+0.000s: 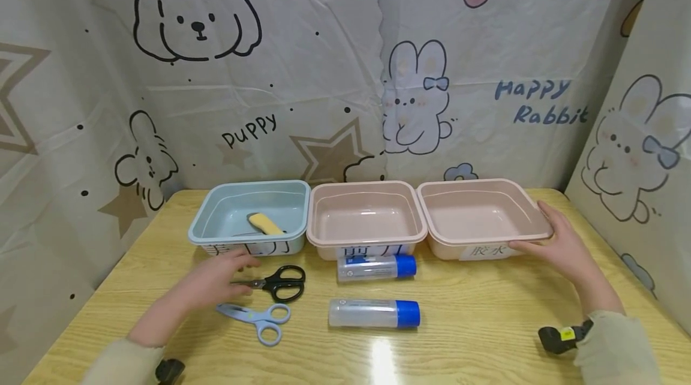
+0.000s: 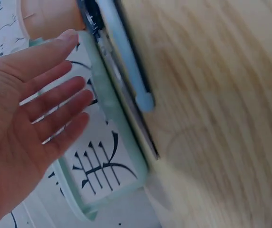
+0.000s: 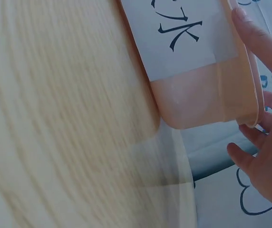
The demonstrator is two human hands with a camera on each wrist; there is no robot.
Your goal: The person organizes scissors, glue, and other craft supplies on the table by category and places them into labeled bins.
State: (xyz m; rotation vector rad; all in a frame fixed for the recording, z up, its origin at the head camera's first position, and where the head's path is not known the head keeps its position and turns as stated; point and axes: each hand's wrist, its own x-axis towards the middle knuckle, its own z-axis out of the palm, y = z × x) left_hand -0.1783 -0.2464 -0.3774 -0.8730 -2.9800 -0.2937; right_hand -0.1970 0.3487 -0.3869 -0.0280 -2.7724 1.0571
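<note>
My left hand (image 1: 224, 277), fingers loosely extended, hovers by the front of the light blue bin (image 1: 197, 235), close to the blades of the black scissors (image 1: 283, 284). Light blue scissors (image 1: 264, 319) lie just in front of those. In the left wrist view nothing is between the fingers and thumb of the left hand (image 2: 36, 104). Over at the right, my right hand (image 1: 567, 247) holds the corner of the right-hand pink bin (image 1: 480, 238), thumb on the front rim and fingers along its end. A yellow-handled cutter (image 1: 264, 223) lies inside the blue bin.
Between the other two bins stands a middle pink bin (image 1: 367, 238). Before it lie two clear glue tubes with blue caps, a rear tube (image 1: 372, 268) and a front tube (image 1: 367, 313). A printed curtain (image 1: 324, 73) hangs behind the wooden table (image 1: 459, 325).
</note>
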